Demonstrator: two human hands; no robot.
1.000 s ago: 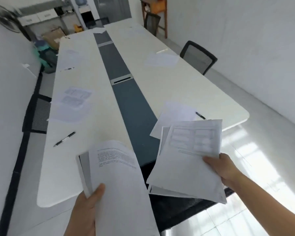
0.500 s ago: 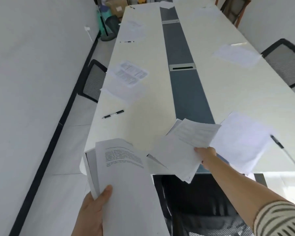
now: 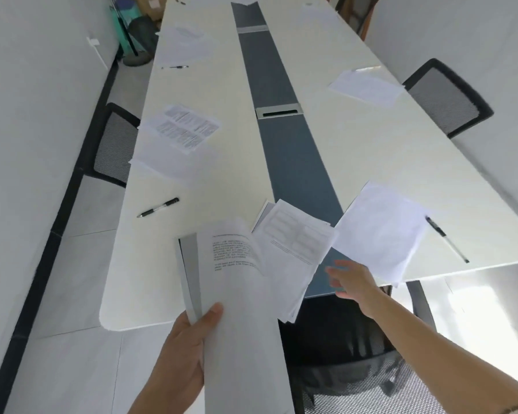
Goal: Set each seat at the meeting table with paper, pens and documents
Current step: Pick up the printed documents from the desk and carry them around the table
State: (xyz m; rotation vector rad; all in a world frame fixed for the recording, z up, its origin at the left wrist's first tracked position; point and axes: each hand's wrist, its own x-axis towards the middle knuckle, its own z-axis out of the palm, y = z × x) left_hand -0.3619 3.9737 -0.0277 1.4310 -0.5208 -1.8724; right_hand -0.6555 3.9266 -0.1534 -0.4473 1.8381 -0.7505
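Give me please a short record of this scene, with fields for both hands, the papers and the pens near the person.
left grip: hand holds a document stack
right grip: hand open, holds nothing, beside the placed document
placed document: near end of the table, one corner past the edge
blank sheets: near right seat, right pen beside them
left pen: near left seat, closer to the person than the printed pages

A blue-grey strip (image 3: 293, 162) splits the seemingly cream table (image 3: 222, 180).
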